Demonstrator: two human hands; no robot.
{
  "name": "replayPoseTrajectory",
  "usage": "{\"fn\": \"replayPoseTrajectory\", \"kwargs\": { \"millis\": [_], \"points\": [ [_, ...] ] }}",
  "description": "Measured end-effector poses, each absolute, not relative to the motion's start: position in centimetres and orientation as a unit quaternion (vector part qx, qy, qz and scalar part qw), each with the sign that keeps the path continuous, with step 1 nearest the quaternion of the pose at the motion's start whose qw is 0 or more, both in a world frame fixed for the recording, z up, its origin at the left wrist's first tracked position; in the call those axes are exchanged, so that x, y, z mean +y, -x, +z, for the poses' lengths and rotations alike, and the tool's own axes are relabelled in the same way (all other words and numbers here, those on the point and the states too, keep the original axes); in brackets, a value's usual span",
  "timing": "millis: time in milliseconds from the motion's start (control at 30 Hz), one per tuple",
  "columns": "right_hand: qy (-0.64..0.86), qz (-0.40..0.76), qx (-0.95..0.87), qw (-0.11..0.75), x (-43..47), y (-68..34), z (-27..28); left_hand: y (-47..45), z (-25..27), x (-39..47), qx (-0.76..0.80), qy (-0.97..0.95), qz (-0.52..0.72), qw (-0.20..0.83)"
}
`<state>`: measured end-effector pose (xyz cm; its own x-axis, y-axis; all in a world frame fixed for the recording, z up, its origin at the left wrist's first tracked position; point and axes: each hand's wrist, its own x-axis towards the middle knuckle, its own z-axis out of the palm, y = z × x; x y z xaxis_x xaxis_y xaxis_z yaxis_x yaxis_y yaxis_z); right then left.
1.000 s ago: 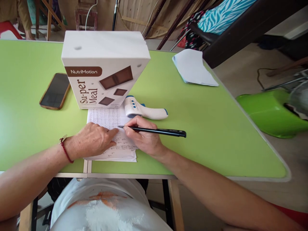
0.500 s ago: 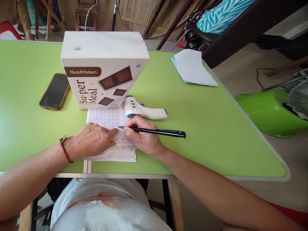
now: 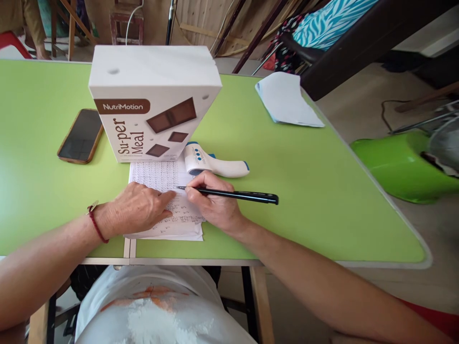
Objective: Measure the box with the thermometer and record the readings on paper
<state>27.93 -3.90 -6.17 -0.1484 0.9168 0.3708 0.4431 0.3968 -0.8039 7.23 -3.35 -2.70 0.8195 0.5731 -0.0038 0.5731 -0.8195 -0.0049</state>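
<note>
Handwritten sheets of paper (image 3: 165, 230) lie near the table's front edge, covered in rows of small writing. My left hand (image 3: 138, 208) rests on them, index finger and thumb stretched to the right and apart, holding nothing. Between the thumb and fingers of my right hand (image 3: 215, 203) is a black pen (image 3: 247, 195), its tip on or just over the paper by my left index finger. A white and blue infrared thermometer (image 3: 215, 165) lies just beyond my right hand. Behind the paper stands a white NutriMotion box (image 3: 158, 114), upright, at the sheets' far edge.
On the green table (image 3: 304, 200), a phone (image 3: 81, 136) lies left of the box. Folded white paper (image 3: 287, 100) lies at the back right. A bright green bin (image 3: 398, 167) stands on the floor to the right. Part of another person (image 3: 36, 24) shows at the far left.
The pen's back end has tilted very slightly downward and right. Both hands keep almost the same place, and the other things stay put.
</note>
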Motion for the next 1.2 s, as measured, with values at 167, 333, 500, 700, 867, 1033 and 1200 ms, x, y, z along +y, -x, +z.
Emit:
{"fn": "replayPoseTrajectory", "kwargs": {
  "millis": [167,333,500,700,867,1033,1200],
  "points": [
    [0.467,0.277,-0.717,0.438,-3.89,-27.89,-6.12,-7.39,-2.59,-3.36,-0.303,0.953,0.008,-0.006],
    [0.456,0.283,-0.722,0.436,-3.85,-27.92,-5.93,-7.47,-2.45,-3.32,-0.307,0.951,0.023,-0.005],
    [0.449,0.283,-0.724,0.441,-3.87,-27.91,-5.95,-7.46,-2.46,-3.32,-0.309,0.950,0.031,-0.015],
    [0.467,0.272,-0.712,0.448,-3.90,-28.01,-6.02,-7.40,-2.32,-3.24,-0.309,0.950,0.036,-0.019],
    [0.473,0.257,-0.712,0.451,-3.78,-28.06,-6.15,-7.51,-2.05,-3.20,-0.314,0.947,0.061,-0.030],
    [0.463,0.270,-0.714,0.450,-3.79,-28.02,-6.19,-7.42,-2.28,-3.26,-0.312,0.949,0.044,-0.023],
    [0.467,0.268,-0.713,0.449,-3.81,-27.96,-6.11,-7.28,-2.54,-3.23,-0.307,0.951,0.028,-0.018]
  ]
}}
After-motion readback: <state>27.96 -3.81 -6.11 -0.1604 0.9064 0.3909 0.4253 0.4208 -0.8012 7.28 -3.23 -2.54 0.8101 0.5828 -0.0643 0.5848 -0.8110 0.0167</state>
